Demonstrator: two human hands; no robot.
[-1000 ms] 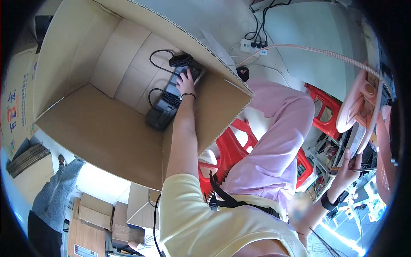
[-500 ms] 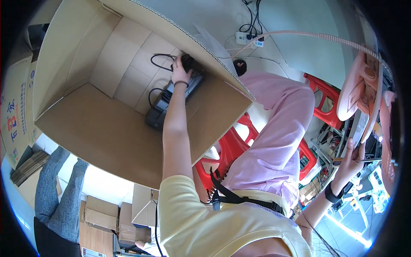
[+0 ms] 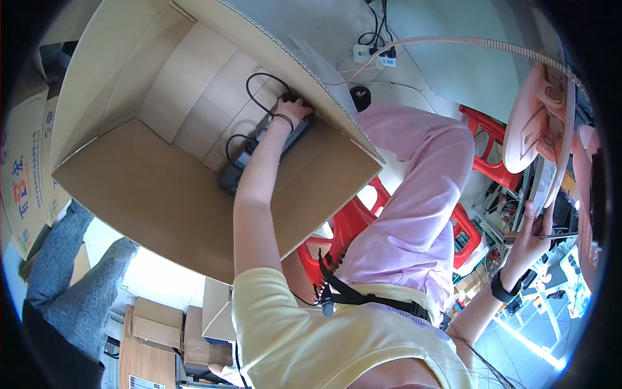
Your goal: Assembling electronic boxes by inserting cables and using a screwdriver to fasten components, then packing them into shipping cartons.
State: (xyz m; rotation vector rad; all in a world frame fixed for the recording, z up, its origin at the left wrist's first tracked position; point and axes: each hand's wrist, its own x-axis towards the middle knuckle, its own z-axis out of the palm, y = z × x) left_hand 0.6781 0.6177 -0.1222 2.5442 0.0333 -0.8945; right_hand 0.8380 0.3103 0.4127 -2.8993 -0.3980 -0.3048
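Left hand inside a large open carton, its fingers bent over the far end of dark, elongated equipment. The fingertips are hidden, so whether they are closed around a part or only pressing on it cannot be told. Just behind the knuckles, a dark band circles the wrist. The equipment extends from beneath the grip toward the lower left, partly covered by the forearm. Immediately left of the fingers, a black cable loop arches over the carton's floor; a second, smaller loop lies nearer the elbow. Close on the grip's right stands a carton wall.

Beyond that wall are the person's pink trousers and a red stool; above and right of the grip, a white power strip.

Well apart at far right, the right hand has its thumb and fingers raised at the lower end of a pale bar, beside a pink fan; how firmly they close cannot be told. Farthest to the grip's lower left are another person's grey-trousered legs.
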